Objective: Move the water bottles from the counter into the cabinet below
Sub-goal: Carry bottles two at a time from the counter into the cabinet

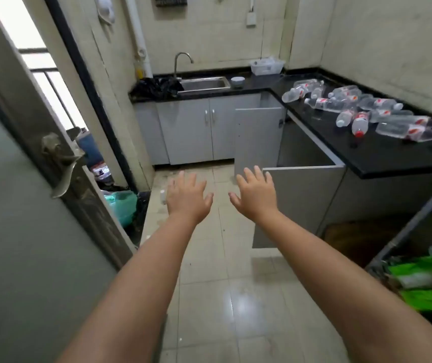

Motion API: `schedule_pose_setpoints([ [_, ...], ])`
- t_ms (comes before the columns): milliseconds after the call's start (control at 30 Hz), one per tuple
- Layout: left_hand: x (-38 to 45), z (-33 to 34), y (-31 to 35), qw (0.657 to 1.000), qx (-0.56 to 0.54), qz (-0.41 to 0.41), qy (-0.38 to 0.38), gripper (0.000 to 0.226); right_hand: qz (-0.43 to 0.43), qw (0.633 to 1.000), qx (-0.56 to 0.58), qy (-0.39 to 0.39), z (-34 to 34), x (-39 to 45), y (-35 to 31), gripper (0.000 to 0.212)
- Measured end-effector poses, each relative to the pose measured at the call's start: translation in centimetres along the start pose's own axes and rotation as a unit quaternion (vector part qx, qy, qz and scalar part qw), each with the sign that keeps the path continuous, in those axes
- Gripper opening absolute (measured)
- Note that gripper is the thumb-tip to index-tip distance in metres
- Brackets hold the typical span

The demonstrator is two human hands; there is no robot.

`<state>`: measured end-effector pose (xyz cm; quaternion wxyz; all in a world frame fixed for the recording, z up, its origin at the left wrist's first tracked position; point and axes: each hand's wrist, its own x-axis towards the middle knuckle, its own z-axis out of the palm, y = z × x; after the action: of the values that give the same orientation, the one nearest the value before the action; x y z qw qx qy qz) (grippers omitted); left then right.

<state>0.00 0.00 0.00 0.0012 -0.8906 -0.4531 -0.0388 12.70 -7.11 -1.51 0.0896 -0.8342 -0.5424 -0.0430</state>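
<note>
Several clear water bottles [361,108] with red labels lie on their sides on the black counter [393,155] at the right. Below it, the grey cabinet [306,142] stands with both doors swung out: the near door [296,203] and the far door [258,137]. Its inside is dark. My left hand [187,196] and my right hand [256,192] are stretched out side by side above the floor, palms down, fingers spread, holding nothing. Both are well short of the bottles.
A steel sink [204,83] with a tap sits at the back, a black bag [157,87] beside it and a white basket [266,65] in the corner. An open door with a handle [62,163] fills the left. Green bags [424,281] lie low at the right.
</note>
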Motion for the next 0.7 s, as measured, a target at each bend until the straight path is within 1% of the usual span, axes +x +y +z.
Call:
schedule_pose_setpoints([
  [133, 5.6, 4.0, -2.2, 0.999, 0.005, -0.023, -0.047, 0.053, 0.01, 0.999, -0.003, -0.046, 4.4, 5.3, 0.1, 0.054],
  [267, 14.5, 5.2, -5.0, 0.998, 0.004, -0.01, -0.058, 0.052, 0.038, 0.997, -0.005, -0.071, 6.7, 13.5, 0.3, 0.055],
  [333, 19.0, 5.4, -6.0, 0.997, 0.002, 0.001, -0.078, 0.052, 0.053, 0.995, -0.01, -0.08, 7.1, 17.5, 0.6, 0.054],
  [467, 27.9, 5.6, -5.8, 0.995, -0.008, 0.036, -0.093, 0.052, 0.096, 0.993, -0.01, -0.061, 7.4, 25.0, 2.5, 0.052],
  [533, 32.3, 5.7, -4.5, 0.994, -0.008, 0.059, -0.088, 0.052, 0.103, 0.995, -0.011, -0.009, 7.9, 28.7, 3.9, 0.049],
  [567, 34.6, 5.8, -3.8, 0.994, -0.009, 0.074, -0.084, 0.052, 0.116, 0.993, -0.004, 0.001, 8.0, 30.7, 4.7, 0.047],
  [633, 39.3, 6.0, -2.3, 0.992, -0.013, 0.099, -0.071, 0.051, 0.143, 0.99, -0.009, 0.009, 8.6, 34.8, 6.9, 0.047],
  [700, 44.4, 6.2, -0.8, 0.991, -0.014, 0.118, -0.061, 0.05, 0.151, 0.988, -0.003, 0.011, 9.2, 38.9, 9.5, 0.048],
])
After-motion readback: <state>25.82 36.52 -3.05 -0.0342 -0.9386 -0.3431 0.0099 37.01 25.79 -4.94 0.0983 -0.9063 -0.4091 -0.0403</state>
